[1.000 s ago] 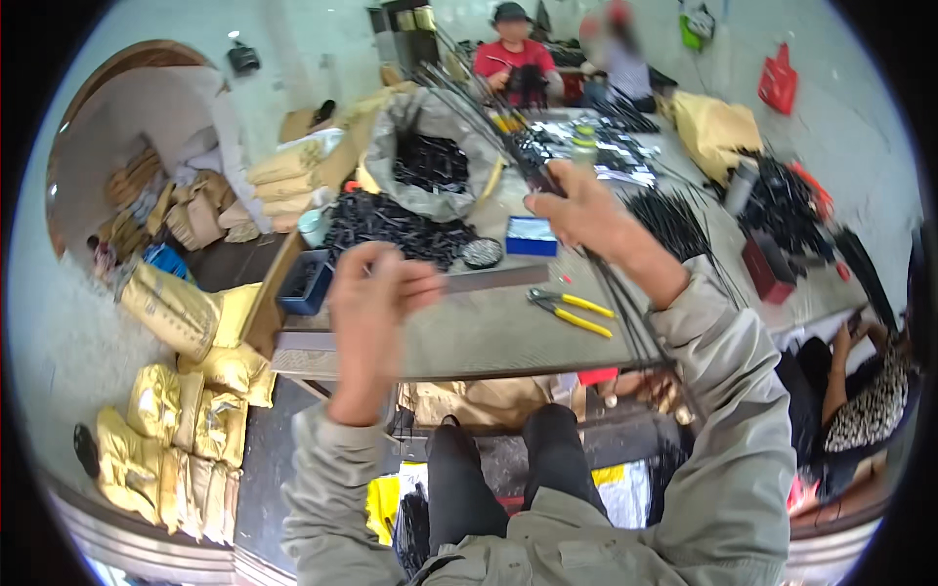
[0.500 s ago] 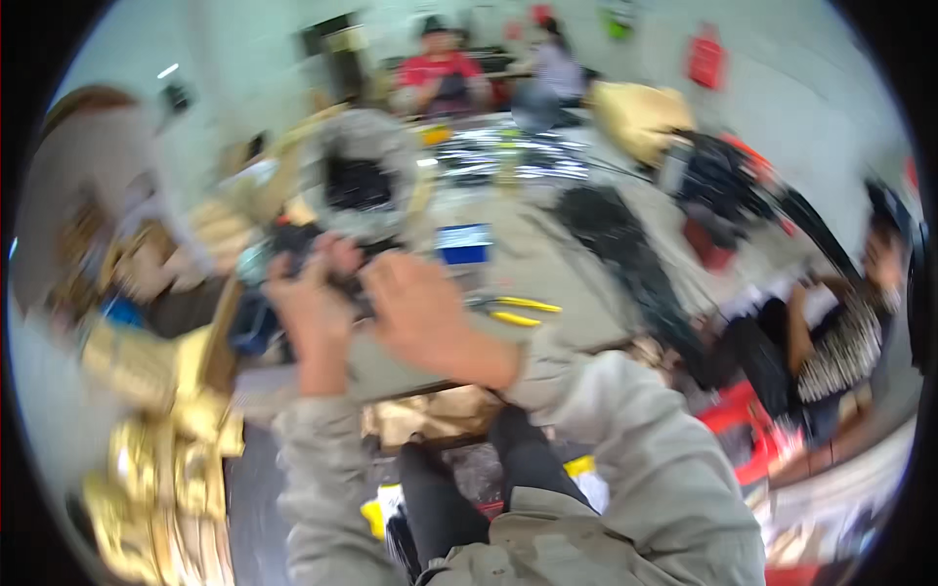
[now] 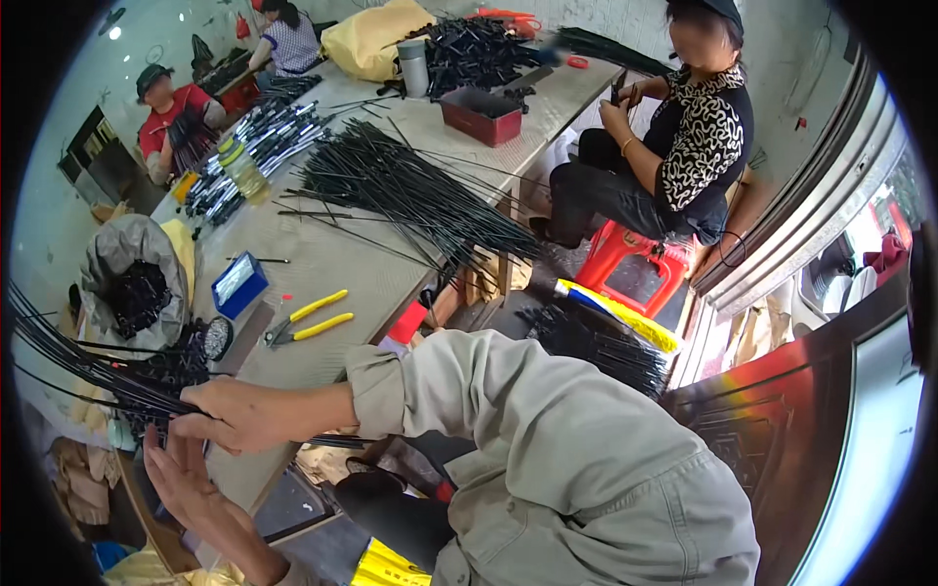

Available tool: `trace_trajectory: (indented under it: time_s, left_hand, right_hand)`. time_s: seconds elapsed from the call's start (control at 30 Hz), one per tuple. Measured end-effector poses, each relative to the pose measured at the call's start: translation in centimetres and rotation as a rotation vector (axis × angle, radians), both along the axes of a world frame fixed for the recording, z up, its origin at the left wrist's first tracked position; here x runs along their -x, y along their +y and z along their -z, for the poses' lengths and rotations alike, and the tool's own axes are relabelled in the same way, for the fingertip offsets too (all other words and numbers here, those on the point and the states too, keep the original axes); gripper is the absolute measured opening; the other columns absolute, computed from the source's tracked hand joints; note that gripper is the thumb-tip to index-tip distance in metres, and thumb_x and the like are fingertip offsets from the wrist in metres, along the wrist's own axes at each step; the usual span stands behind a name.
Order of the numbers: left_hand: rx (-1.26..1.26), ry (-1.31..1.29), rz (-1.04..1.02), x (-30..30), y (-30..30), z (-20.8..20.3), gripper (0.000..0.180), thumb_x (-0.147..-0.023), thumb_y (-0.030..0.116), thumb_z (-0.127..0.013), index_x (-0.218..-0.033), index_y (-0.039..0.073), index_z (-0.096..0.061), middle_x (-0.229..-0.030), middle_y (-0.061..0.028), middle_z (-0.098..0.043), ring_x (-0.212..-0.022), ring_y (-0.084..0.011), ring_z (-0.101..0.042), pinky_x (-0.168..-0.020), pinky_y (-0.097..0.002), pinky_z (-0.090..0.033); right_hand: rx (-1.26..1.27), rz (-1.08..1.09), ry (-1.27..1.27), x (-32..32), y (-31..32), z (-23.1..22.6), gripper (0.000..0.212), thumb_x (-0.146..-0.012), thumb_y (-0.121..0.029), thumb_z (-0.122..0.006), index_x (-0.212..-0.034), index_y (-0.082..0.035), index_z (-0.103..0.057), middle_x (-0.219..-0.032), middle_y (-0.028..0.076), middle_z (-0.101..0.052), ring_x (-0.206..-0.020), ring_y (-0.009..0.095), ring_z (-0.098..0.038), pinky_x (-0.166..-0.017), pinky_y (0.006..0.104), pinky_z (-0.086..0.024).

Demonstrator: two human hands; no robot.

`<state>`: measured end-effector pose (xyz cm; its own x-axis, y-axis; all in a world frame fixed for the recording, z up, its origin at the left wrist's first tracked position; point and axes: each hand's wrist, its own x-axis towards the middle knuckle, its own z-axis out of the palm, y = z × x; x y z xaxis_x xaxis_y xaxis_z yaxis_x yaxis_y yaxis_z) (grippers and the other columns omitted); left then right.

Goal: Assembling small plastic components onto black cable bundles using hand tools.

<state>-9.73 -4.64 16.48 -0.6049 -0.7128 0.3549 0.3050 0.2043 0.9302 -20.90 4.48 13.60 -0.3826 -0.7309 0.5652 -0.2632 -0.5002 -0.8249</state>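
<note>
My right hand [image 3: 244, 415] is closed around a bundle of thin black rods [image 3: 73, 361] that fans out to the left and upward past the table's near corner. My left hand [image 3: 181, 479] is just below it, palm flat and fingers stretched, pressing against the ends of the same bundle. Both hands are at the lower left of the view, over the near end of the long grey worktable [image 3: 332, 264].
Yellow-handled pliers [image 3: 308, 320], a small blue box [image 3: 237, 283] and a grey sack of black parts [image 3: 132, 283] sit near my hands. A big heap of black rods [image 3: 410, 190] and a red tray [image 3: 481, 114] lie farther along. A seated person [image 3: 674, 146] works at right; two others sit at the far end.
The view has swung to the right and cleared from blur. My hands and the rod bundle have moved from the table's middle down to its near left corner.
</note>
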Motion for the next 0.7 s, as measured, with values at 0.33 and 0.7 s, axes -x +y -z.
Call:
trace_trajectory:
  time_s: [0.33, 0.7]
  left_hand:
    - [-0.145, -0.201, 0.346, 3.8, -2.0, -0.8, 0.029, -0.094, 0.012, -0.048, -0.116, -0.005, -0.054, -0.101, -0.0130, -0.068, -0.100, -0.0203, -0.063, -0.085, -0.0278, -0.049]
    - [-0.113, -0.317, 0.368, 1.2, -3.2, 0.4, 0.030, -0.091, 0.018, -0.059, -0.113, -0.002, -0.057, -0.105, -0.0140, -0.065, -0.090, -0.0213, -0.066, -0.079, -0.0300, -0.051]
  right_hand:
    - [-0.112, 0.181, 0.109, -3.3, 2.4, 8.5, 0.022, -0.093, -0.021, -0.053, -0.100, -0.002, -0.047, -0.072, 0.011, -0.054, -0.054, 0.018, -0.058, -0.049, 0.0299, -0.045]
    - [-0.280, -0.015, -0.278, -4.0, 2.5, 6.2, 0.021, -0.095, -0.016, -0.049, -0.108, -0.001, -0.050, -0.071, -0.003, -0.052, -0.056, 0.001, -0.040, -0.048, 0.0190, -0.033]
